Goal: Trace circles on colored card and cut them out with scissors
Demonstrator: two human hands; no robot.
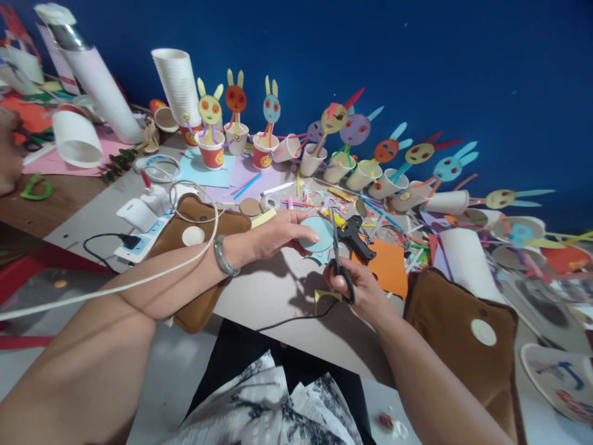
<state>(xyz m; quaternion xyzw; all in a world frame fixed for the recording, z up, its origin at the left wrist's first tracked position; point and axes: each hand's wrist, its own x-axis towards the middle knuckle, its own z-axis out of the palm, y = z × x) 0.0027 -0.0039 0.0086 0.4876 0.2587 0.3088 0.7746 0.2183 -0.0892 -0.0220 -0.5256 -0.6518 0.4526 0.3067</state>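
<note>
My left hand (282,235) pinches a round light-blue paper disc (318,233) between thumb and fingers above the table (273,296). Black-handled scissors (341,272) are in my right hand (359,287), its fingers in the loops. Their blades point up and away, along the disc's right edge. Just behind the scissors lies a black glue gun (359,238) with a yellow part, and an orange sheet (386,266) is to its right. A small yellow paper scrap (324,301) sits below the scissors.
Paper cups with rabbit-faced figures (264,145) line the blue wall. A power strip (143,238) and white cable lie left, over a brown cushion (199,306). Another brown cushion (456,334) is at right. Another person's hand (8,148) shows at far left.
</note>
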